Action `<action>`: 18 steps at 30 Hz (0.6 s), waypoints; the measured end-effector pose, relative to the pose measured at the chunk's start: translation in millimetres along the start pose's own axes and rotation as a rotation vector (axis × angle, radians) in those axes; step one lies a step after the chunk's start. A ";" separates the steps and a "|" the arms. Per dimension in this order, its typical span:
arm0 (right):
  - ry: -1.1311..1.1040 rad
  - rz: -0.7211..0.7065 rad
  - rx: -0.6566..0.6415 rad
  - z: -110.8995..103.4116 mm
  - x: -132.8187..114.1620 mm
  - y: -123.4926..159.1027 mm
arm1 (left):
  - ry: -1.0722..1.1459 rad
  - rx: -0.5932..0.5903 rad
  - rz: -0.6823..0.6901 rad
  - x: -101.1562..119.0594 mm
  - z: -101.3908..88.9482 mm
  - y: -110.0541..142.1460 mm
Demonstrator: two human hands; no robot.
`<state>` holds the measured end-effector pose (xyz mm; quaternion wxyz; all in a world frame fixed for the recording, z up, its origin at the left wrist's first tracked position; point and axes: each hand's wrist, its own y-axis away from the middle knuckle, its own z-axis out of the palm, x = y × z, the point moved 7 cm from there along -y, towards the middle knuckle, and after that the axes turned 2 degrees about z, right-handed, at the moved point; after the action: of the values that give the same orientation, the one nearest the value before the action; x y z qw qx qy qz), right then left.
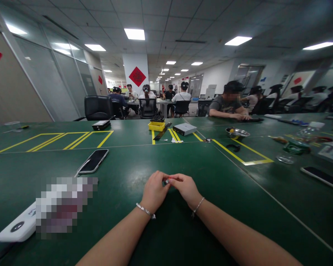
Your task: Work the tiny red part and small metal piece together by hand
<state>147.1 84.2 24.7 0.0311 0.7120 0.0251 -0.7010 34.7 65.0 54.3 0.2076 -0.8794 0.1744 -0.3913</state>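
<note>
Over the green table [127, 173], in the middle of the head view, my left hand [154, 188] and my right hand [185, 186] meet at the fingertips. Both are closed in a pinch around a small pale piece [167, 181]. A bit of orange-red shows at the fingertips beside it. My fingers cover most of the piece, so its kind cannot be made out. A silver bracelet is on each wrist.
Left lie a phone [94, 161] with a cable and a white device [18, 225], partly blurred out. Farther off are a yellow box [156, 126], a grey box [184, 129], a metal bowl [238, 133] and a plastic bottle [308, 135]. A person [229, 103] sits opposite.
</note>
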 end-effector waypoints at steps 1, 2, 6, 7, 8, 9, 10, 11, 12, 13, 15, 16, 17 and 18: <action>0.027 -0.020 0.028 -7.4 -3.7 -4.3 | -0.017 -0.024 0.029 2.5 0.8 0.1; 0.070 -0.042 0.074 -19.0 -8.2 -9.6 | -0.036 -0.044 0.052 4.0 1.2 0.2; 0.448 -0.120 0.428 -106.6 -32.3 -25.9 | -0.114 -0.100 0.018 -5.0 1.9 0.3; 0.602 -0.120 0.524 -133.6 -38.2 -26.3 | -0.130 -0.122 0.001 -9.2 3.1 0.1; 0.760 -0.119 0.606 -160.0 -43.5 -25.1 | -0.147 -0.149 -0.016 -13.5 4.8 0.1; 0.908 -0.108 0.665 -185.1 -46.8 -22.8 | -0.163 -0.178 -0.037 -17.9 6.8 0.1; 1.030 -0.072 0.714 -209.8 -47.2 -19.4 | -0.175 -0.204 -0.052 -21.4 8.7 0.2; 1.117 -0.006 0.749 -233.8 -44.4 -15.2 | -0.189 -0.225 -0.061 -23.9 10.5 0.4; 1.173 0.081 0.777 -256.8 -39.1 -10.1 | -0.202 -0.248 -0.062 -25.3 12.4 0.6; 1.197 0.180 0.792 -277.8 -31.8 -4.6 | -0.215 -0.270 -0.057 -25.7 14.1 1.0; 1.177 0.365 0.789 -310.4 -14.3 5.7 | -0.238 -0.306 -0.043 -25.2 16.9 1.9; 1.153 0.431 0.780 -321.6 -6.2 9.5 | -0.246 -0.320 -0.039 -24.8 17.7 2.3; 1.132 0.482 0.777 -329.9 0.5 12.5 | -0.250 -0.329 -0.037 -24.6 18.1 2.7; 1.118 0.520 0.787 -335.9 5.4 15.0 | -0.253 -0.334 -0.037 -24.6 18.3 3.0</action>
<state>483.2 95.9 24.5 -0.0792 0.9049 -0.3865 -0.1597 32.6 78.2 26.6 0.0718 -0.9468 0.1930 -0.2471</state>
